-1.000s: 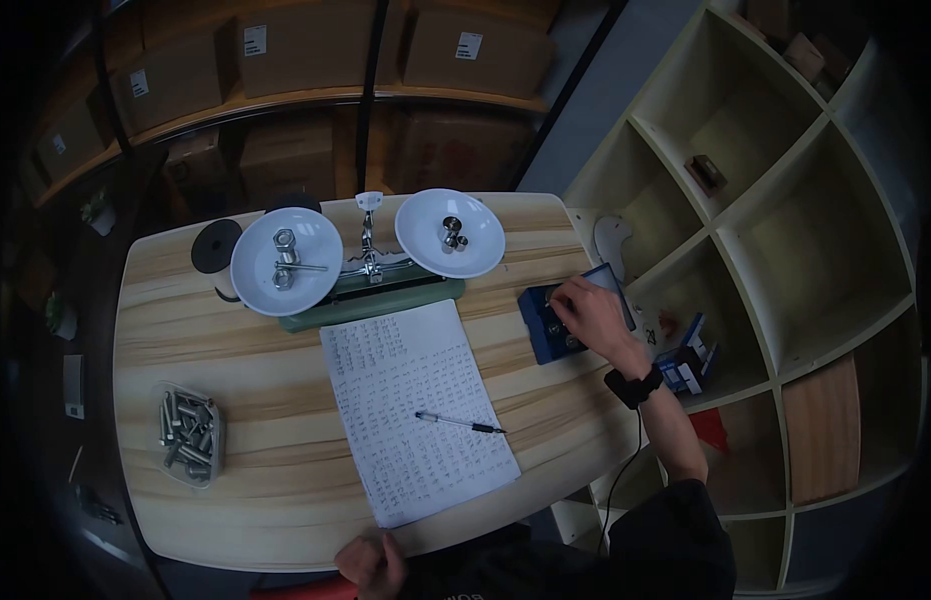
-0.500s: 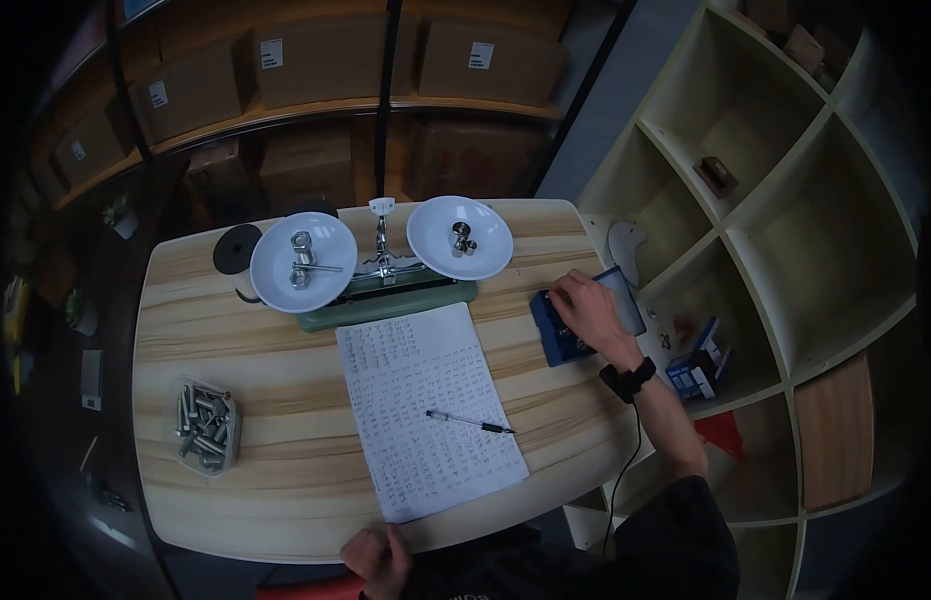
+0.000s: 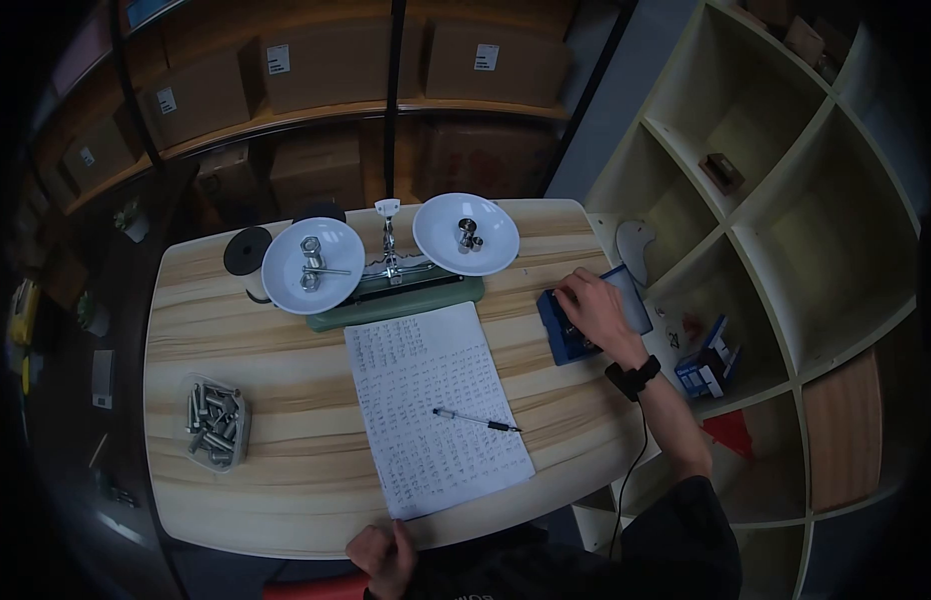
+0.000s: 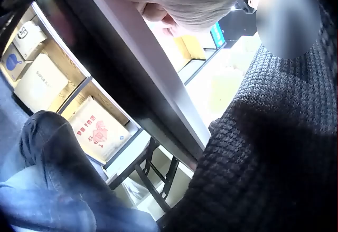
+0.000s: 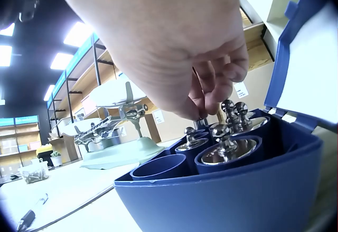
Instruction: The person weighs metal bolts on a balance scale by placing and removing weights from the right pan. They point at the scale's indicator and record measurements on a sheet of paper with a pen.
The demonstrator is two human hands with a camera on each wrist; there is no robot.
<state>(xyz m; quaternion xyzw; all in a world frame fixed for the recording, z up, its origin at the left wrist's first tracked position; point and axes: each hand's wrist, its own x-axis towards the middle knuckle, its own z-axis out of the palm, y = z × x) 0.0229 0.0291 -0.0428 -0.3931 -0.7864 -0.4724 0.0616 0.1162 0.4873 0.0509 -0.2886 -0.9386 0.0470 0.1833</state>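
My right hand (image 3: 598, 308) is over the blue weight box (image 5: 222, 189), whose lid stands up. Thumb and fingertips pinch a small metal weight (image 5: 200, 122) in the box; the fingers hide its top. Other knobbed weights (image 5: 226, 148) sit in their round wells, and the front-left well (image 5: 158, 167) holds none. At the table's near edge my left hand (image 3: 382, 558) rests, fingers loosely curled, holding nothing. A green balance scale (image 3: 396, 300) stands at the back. Its left pan (image 3: 286, 285) carries nuts and a bolt; shiny weights (image 3: 469, 236) lie in its right pan (image 3: 496, 255).
A written sheet (image 3: 436, 390) with a pen (image 3: 476, 420) on it lies mid-table. To the left is a clear tub (image 3: 244, 430) of bolts. A black-topped spool (image 3: 248, 250) stands beside the scale. Cubby shelves (image 3: 776, 400) border the table's right side.
The head view has shifted slightly, so the table appears farther right. My right hand stays at the weight box, and my left hand stays at the table edge.
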